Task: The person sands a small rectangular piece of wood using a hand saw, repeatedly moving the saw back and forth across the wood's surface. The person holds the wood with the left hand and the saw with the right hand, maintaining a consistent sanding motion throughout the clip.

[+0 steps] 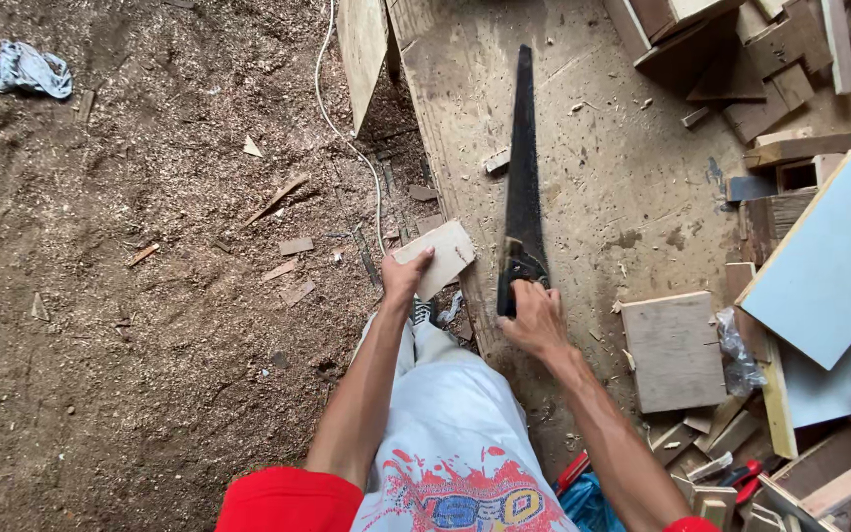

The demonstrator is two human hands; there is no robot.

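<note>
My right hand (pixel 536 320) was clamped on the handle of a black handsaw (pixel 523 187), which lay flat on the dusty plywood board (pixel 622 177). My left hand (pixel 404 279) gripped a small wood offcut (pixel 440 256) at the board's edge, above the sawdust-covered floor (pixel 130 296).
</note>
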